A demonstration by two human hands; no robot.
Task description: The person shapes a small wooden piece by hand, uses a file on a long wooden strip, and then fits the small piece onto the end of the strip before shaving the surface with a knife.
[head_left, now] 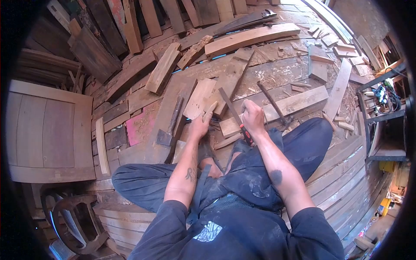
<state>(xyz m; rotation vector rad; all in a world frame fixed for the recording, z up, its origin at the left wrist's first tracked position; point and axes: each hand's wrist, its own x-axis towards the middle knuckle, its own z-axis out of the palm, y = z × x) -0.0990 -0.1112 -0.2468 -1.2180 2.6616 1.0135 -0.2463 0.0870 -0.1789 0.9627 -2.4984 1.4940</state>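
My left hand (199,126) is closed around a small light wooden piece (211,107) that points up past the fingers. Beyond it lies a pale flat board (200,98). My right hand (253,116) is closed, its fingers curled on something I cannot make out. Just left of that hand, a file (231,106) with a red and black handle (247,135) slants across a light plank (277,109). To the left, an axe-like tool (165,137) rests on a dark board. A hammer (273,103) lies on the plank at the right.
Several wooden blocks (164,69) and a long curved beam (253,40) lie ahead among shavings. A panelled wooden door (52,132) is at the left, above a chair (80,219). Boards lean at the back. A metal shelf (388,116) stands at the right.
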